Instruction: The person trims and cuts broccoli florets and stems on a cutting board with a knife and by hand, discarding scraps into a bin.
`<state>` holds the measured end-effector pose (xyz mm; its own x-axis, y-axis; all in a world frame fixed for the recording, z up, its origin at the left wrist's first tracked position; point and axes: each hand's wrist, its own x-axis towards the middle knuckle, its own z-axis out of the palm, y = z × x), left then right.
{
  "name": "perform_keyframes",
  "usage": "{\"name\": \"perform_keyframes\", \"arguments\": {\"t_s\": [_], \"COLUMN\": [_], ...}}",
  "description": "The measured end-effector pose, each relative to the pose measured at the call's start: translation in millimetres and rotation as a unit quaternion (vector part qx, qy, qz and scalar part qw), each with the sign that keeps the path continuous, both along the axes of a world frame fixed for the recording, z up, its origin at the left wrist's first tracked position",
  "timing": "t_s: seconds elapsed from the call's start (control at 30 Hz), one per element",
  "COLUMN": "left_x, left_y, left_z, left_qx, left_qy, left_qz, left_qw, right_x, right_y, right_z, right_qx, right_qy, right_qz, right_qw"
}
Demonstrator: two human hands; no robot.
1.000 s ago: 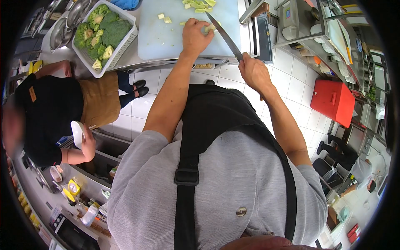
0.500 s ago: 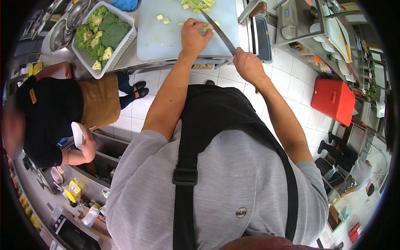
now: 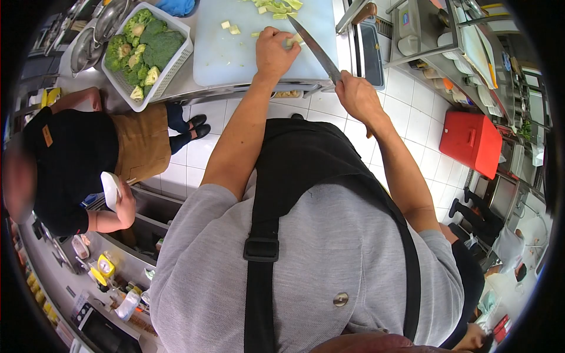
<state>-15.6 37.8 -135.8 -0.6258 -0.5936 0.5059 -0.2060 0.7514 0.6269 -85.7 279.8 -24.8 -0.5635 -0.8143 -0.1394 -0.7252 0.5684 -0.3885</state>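
My right hand (image 3: 358,95) is wrapped round the handle of a kitchen knife (image 3: 316,50). Its long blade slants up and left across the right part of the white cutting board (image 3: 220,62). On the board, my left hand (image 3: 276,52) has its fingers curled onto a pale green piece of vegetable (image 3: 294,40), probably broccoli stem. The blade is just right of that piece, apart from my fingertips. Cut pale green pieces (image 3: 282,7) lie at the board's far edge, and small cubes (image 3: 231,27) sit left of my left hand.
A white basket (image 3: 170,76) of broccoli (image 3: 159,47) stands left of the board. A person (image 3: 76,147) at the left holds a white dish (image 3: 110,189). A red bin (image 3: 468,141) stands on the floor at right, near metal shelving (image 3: 421,56). Another person (image 3: 471,288) is behind me, lower right.
My right hand and the knife have shifted slightly right and down, away from my left hand. My left hand stays put. Another person has come into view at the lower right.
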Motion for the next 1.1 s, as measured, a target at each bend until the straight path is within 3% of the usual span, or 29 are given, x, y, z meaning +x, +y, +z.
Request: {"name": "perform_keyframes", "arguments": {"t_s": [0.47, 0.57, 0.7, 0.77, 0.87, 0.93, 1.03, 1.1], "left_x": [0.8, 3.5, -4.1, -7.0, 9.3, 22.0, 46.5, 73.5], "left_y": [1.6, 2.7, -0.2, -1.5, -7.2, -22.0, -42.7, -63.6], "left_z": [1.6, 8.9, 2.3, 1.7, 29.6, 43.8, 56.7, 68.4], "left_qx": [0.01, 0.021, 0.033, -0.003, 0.037, 0.049, 0.043, 0.071], "left_qy": [-0.001, -0.007, 0.032, 0.032, 0.052, 0.049, -0.016, 0.054], "left_qz": [-0.004, -0.005, -0.056, -0.027, 0.019, 0.048, 0.066, 0.115], "left_qw": [1.0, 1.0, 0.997, 0.999, 0.998, 0.996, 0.997, 0.989], "right_x": [-19.9, -17.4, -27.4, -30.9, -22.0, -28.7, -12.6, -17.4], "right_y": [-10.6, -6.0, 14.8, 14.8, 2.6, 2.6, -20.4, -23.4], "right_z": [-24.2, 16.6, 3.1, -11.0, -8.5, -49.4, -28.5, -50.1], "right_qx": [-0.032, -0.033, -0.067, -0.083, -0.067, -0.09, -0.1, -0.132], "right_qy": [-0.032, -0.26, -0.213, -0.197, -0.229, -0.158, -0.162, -0.162], "right_qz": [0.012, -0.094, -0.109, -0.102, -0.151, -0.13, -0.147, -0.138], "right_qw": [0.999, 0.961, 0.969, 0.972, 0.959, 0.975, 0.971, 0.968]}}
